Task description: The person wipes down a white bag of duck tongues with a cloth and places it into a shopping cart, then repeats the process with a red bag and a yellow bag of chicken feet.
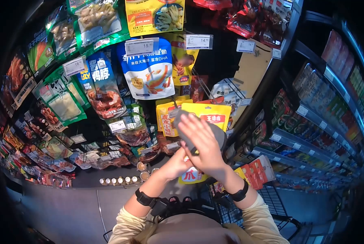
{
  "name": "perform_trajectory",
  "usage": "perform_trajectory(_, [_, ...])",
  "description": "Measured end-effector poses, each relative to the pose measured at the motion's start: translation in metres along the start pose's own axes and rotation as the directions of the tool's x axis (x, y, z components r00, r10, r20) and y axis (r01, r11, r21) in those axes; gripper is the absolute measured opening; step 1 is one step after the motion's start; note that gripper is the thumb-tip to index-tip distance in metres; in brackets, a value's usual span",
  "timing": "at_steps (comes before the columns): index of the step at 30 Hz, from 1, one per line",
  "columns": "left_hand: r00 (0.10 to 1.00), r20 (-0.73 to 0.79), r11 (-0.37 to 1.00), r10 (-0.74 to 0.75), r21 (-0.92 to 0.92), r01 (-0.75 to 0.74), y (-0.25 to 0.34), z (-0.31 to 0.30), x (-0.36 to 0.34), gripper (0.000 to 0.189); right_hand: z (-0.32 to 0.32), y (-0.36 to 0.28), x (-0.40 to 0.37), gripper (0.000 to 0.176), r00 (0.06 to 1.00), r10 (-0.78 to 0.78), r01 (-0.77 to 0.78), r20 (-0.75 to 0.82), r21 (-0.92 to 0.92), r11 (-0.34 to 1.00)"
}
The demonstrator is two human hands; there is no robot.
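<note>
A yellow snack bag (218,110) with a red label and a dark grey oval on its front is in front of me at chest height. My left hand (180,164) grips the bag by its left side, its fingers partly hidden. Flat across the front lies my right hand (201,138), with fingers stretched out over the grey oval, covering much of the print. Behind the bag, smaller yellow packets (164,120) hang on the rack. A blue and white pouch (147,77) hangs above and to the left.
Hanging snack bags with price tags (139,46) fill the rack ahead and to the left. A shopping cart (273,201) stands close at my right, with a red and yellow package (255,173) above it. Shelves of packaged goods (308,142) line the right side. Small white-topped containers (120,180) sit low ahead.
</note>
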State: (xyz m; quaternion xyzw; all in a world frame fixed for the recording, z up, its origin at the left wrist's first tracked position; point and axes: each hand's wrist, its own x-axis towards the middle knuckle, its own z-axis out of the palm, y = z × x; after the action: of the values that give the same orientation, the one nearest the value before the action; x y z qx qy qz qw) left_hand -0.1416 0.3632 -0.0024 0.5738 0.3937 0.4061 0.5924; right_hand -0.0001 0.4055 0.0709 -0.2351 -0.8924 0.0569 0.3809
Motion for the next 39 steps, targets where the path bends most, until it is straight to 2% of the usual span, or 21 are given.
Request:
perform_trajectory(2, [0.981, -0.124, 0.978, 0.152, -0.123, -0.167, -0.008, -0.009, -0.002, 0.063, -0.006, -0.007, -0.010, 0.072, 0.988, -0.018, 0.005, 0.153, 0.088, 0.996])
perform_trajectory(3, [0.971, -0.190, 0.941, 0.142, -0.278, -0.192, 0.006, -0.006, -0.009, 0.059, -0.007, -0.008, -0.016, 0.072, 0.988, -0.020, 0.006, 0.154, 0.092, 0.996])
perform_trajectory(4, [0.995, -0.077, 0.892, 0.069, -0.441, -0.097, 0.003, -0.016, -0.013, 0.062, -0.008, -0.009, -0.023, 0.073, 0.992, 0.021, -0.018, 0.125, -0.021, 1.000])
perform_trajectory(6, [0.993, -0.095, 0.926, 0.074, -0.363, -0.104, 0.014, -0.014, -0.020, 0.068, -0.012, -0.006, -0.028, 0.070, 0.994, 0.104, -0.095, 0.035, -0.194, 0.976])
perform_trajectory(8, [0.997, -0.044, 0.925, 0.067, -0.371, -0.079, 0.012, -0.010, -0.021, 0.071, -0.014, -0.001, -0.023, 0.066, 0.969, 0.195, -0.219, -0.151, -0.166, 0.961])
perform_trajectory(10, [0.998, 0.013, 0.924, 0.060, -0.378, -0.051, 0.008, 0.000, -0.021, 0.074, -0.015, 0.003, -0.010, 0.059, 0.952, 0.201, -0.237, -0.229, -0.140, 0.961])
perform_trajectory(12, [0.999, -0.035, 0.869, 0.040, -0.492, -0.052, 0.003, 0.007, -0.019, 0.071, -0.010, -0.007, -0.001, 0.058, 0.981, 0.133, -0.159, -0.138, -0.195, 0.968])
perform_trajectory(13, [0.995, -0.084, 0.885, 0.059, -0.456, -0.091, 0.004, 0.007, -0.019, 0.071, -0.005, -0.014, 0.000, 0.060, 0.993, 0.068, -0.089, -0.097, -0.243, 0.966])
perform_trajectory(16, [0.989, -0.120, 0.888, 0.083, -0.441, -0.128, -0.001, -0.011, -0.014, 0.070, -0.004, -0.028, -0.014, 0.074, 0.985, -0.074, 0.101, 0.155, -0.173, 0.980])
perform_trajectory(17, [0.972, -0.209, 0.836, 0.112, -0.509, -0.205, 0.000, -0.012, -0.018, 0.066, -0.002, -0.027, -0.023, 0.078, 0.983, -0.078, 0.108, 0.163, -0.188, 0.976])
perform_trajectory(18, [0.971, -0.211, 0.836, 0.113, -0.508, -0.208, 0.006, -0.015, -0.023, 0.066, -0.004, -0.027, -0.028, 0.078, 0.983, -0.080, 0.111, 0.163, -0.187, 0.976])
perform_trajectory(20, [0.993, -0.118, 0.895, 0.018, -0.440, -0.069, 0.019, -0.021, -0.029, 0.061, -0.010, -0.026, -0.036, 0.075, 0.994, 0.101, -0.088, 0.028, -0.315, 0.945])
perform_trajectory(24, [0.999, -0.013, 0.889, 0.034, -0.456, -0.036, 0.016, -0.009, -0.031, 0.056, -0.017, -0.004, -0.020, 0.063, 0.940, 0.213, -0.253, -0.266, -0.128, 0.959])
perform_trajectory(26, [1.000, 0.003, 0.878, 0.022, -0.478, -0.018, 0.011, -0.003, -0.029, 0.058, -0.024, -0.005, -0.007, 0.060, 0.935, 0.209, -0.260, -0.286, -0.155, 0.953])
perform_trajectory(28, [0.998, -0.023, 0.876, 0.063, -0.478, -0.067, 0.013, 0.000, -0.027, 0.060, -0.020, -0.012, 0.001, 0.059, 0.962, 0.159, -0.219, -0.224, -0.276, 0.936])
perform_trajectory(29, [0.997, -0.047, 0.864, 0.067, -0.496, -0.082, 0.019, 0.001, -0.028, 0.060, -0.018, -0.015, 0.002, 0.054, 0.973, 0.103, -0.143, -0.208, -0.188, 0.972])
perform_trajectory(32, [0.996, -0.061, 0.897, 0.061, -0.435, -0.081, -0.006, -0.024, -0.029, 0.059, -0.015, -0.028, -0.009, 0.061, 1.000, 0.011, -0.006, 0.026, -0.205, 0.979])
perform_trajectory(33, [0.991, -0.114, 0.849, 0.075, -0.513, -0.123, 0.009, -0.019, -0.031, 0.055, -0.016, -0.030, -0.014, 0.061, 1.000, 0.008, -0.002, 0.028, -0.200, 0.980])
perform_trajectory(36, [0.985, -0.151, 0.858, 0.087, -0.491, -0.151, 0.026, -0.020, -0.037, 0.053, -0.020, -0.023, -0.022, 0.071, 0.997, 0.060, -0.047, 0.058, -0.198, 0.979])
perform_trajectory(38, [0.992, -0.097, 0.864, 0.076, -0.490, -0.114, 0.021, -0.018, -0.037, 0.054, -0.017, -0.008, -0.021, 0.071, 0.973, 0.113, -0.141, -0.202, -0.129, 0.982])
perform_trajectory(39, [0.997, -0.035, 0.872, 0.067, -0.483, -0.076, 0.019, -0.017, -0.037, 0.055, -0.022, -0.004, -0.015, 0.068, 0.961, 0.124, -0.170, -0.247, -0.176, 0.970])
